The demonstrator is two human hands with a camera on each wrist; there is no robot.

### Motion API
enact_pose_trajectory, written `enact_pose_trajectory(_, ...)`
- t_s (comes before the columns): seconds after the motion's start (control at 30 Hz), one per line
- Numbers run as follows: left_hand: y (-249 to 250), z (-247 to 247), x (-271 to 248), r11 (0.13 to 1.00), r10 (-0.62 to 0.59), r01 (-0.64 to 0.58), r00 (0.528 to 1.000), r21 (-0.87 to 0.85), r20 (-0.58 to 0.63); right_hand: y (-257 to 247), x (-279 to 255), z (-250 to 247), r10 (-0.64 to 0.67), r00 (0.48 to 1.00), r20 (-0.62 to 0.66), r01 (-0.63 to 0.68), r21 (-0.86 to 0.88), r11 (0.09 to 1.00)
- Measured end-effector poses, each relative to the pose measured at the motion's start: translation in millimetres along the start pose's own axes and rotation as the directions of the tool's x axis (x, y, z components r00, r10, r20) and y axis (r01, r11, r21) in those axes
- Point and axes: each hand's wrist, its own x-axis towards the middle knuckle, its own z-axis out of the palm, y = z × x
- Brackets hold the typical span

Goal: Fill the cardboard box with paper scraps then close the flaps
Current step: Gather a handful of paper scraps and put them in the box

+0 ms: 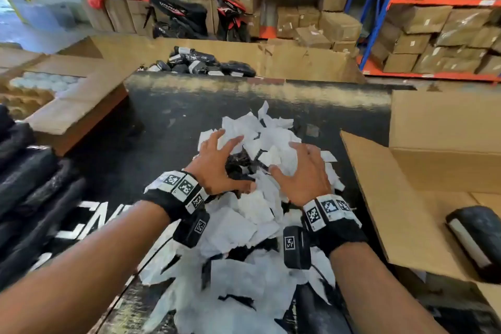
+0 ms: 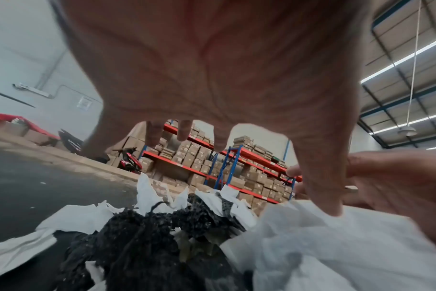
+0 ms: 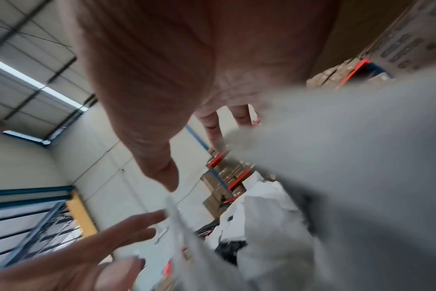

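Note:
A heap of torn white paper scraps [image 1: 254, 209] mixed with black bits lies on the black table [image 1: 168, 116]. My left hand [image 1: 217, 168] hovers over the heap's left side with its fingers spread, the thumb touching scraps. On the right side of the heap, my right hand [image 1: 303, 176] rests with spread fingers. Neither hand holds anything. The cardboard box [image 1: 401, 198] stands open at the right, its flaps folded out. The left wrist view shows the left hand [image 2: 236, 110] above the scraps [image 2: 336, 246]. In the right wrist view, blurred scraps [image 3: 261, 206] cover part of the right hand [image 3: 162, 137].
A black wrapped roll [image 1: 471, 236] lies inside the box. Black wrapped packages [image 1: 32, 171] are stacked at the left and more [image 1: 206, 64] at the table's far edge. An open carton [image 1: 81, 100] sits at far left. Shelves of cartons [image 1: 433, 30] and parked scooters [image 1: 179, 16] stand behind.

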Motion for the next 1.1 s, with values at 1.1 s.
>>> enact_pose_trajectory(1.1,-28.2,78.8,103.8,0.975,0.121,-0.146,0.981,-0.169,-0.150,27.2,100.9,78.1,0.177,0.967,0.182,-0.139,-0.203,0.969)
